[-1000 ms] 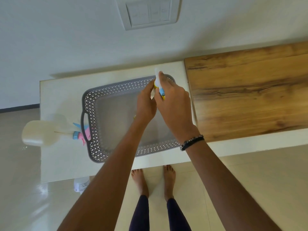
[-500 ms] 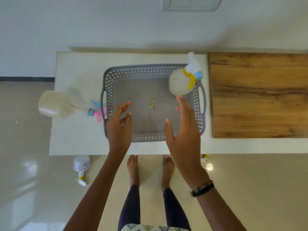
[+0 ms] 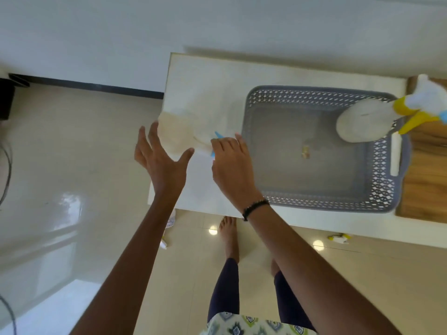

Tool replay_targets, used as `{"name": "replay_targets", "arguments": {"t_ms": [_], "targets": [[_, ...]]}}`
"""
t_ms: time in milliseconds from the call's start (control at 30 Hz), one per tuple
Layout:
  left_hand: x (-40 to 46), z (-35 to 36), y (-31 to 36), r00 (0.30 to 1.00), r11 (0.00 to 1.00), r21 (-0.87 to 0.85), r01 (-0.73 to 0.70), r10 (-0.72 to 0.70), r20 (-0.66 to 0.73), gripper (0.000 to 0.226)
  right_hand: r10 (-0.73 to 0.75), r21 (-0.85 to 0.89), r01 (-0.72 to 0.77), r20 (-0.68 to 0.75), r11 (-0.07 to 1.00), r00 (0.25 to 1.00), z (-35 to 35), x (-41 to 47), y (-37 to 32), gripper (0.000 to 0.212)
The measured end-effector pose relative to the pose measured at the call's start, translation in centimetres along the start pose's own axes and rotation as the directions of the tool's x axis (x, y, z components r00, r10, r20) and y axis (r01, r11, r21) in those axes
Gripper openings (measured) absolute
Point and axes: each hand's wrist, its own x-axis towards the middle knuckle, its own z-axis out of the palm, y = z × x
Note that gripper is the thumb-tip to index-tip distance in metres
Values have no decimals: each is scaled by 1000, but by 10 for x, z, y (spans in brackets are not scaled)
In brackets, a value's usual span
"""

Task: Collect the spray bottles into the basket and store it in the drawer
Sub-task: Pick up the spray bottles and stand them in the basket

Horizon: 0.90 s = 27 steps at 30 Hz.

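A grey perforated basket [image 3: 314,93] sits on the white table [image 3: 208,81]. Inside it, a white spray bottle with a yellow trigger [image 3: 360,122] leans against the right rim. A second pale spray bottle [image 3: 176,134] lies on the table's left edge, left of the basket, its blue trigger tip [image 3: 219,134] showing. My left hand [image 3: 160,160] is spread wide just below that bottle's body and holds nothing. My right hand [image 3: 231,163] covers its spray head; whether the fingers grip it is hidden.
A wooden board [image 3: 425,189] lies on the table right of the basket. On the floor by the table's front edge stand a small white bottle [image 3: 170,222] and a small yellow-white item [image 3: 338,238]. My bare feet are below the table edge. A wall rises behind the table.
Both hands left the basket, where the yellow-trigger bottle now stays, and moved left to the bottle lying on the table. The view swung left.
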Motion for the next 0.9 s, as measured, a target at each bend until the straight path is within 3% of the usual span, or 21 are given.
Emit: {"name": "replay_targets", "arguments": {"t_ms": [233, 367, 467, 567, 633, 767, 833, 900], "targets": [[28, 9, -16, 998, 979, -198, 50, -41, 46, 91, 2, -190, 12, 72, 982, 997, 26, 26, -15, 24], [36, 5, -18, 998, 956, -286, 59, -53, 29, 91, 36, -56, -31, 75, 998, 997, 30, 30, -22, 16], [45, -4, -17, 998, 927, -369, 58, -43, 49, 82, 124, 209, -150, 132, 966, 983, 12, 29, -33, 17], [46, -13, -12, 993, 926, -361, -108, 118, 5, 56, 251, 405, -334, 246, 851, 936, -17, 29, -38, 21], [41, -19, -1, 969, 931, -279, -233, 245, 7, 59, 305, 545, -462, 357, 699, 883, -45, 29, -37, 18], [23, -26, 36, 816, 822, -120, -556, 568, 106, 65, 360, 705, -619, 510, 346, 781, -115, 22, -21, 8], [11, -22, 58, 750, 762, -49, -646, 645, 147, 64, 371, 733, -620, 513, 280, 774, -138, 12, -6, 11], [-3, -14, 83, 693, 708, -56, -704, 703, 159, 53, 390, 730, -624, 508, 278, 768, -153, 2, 10, 18]]}}
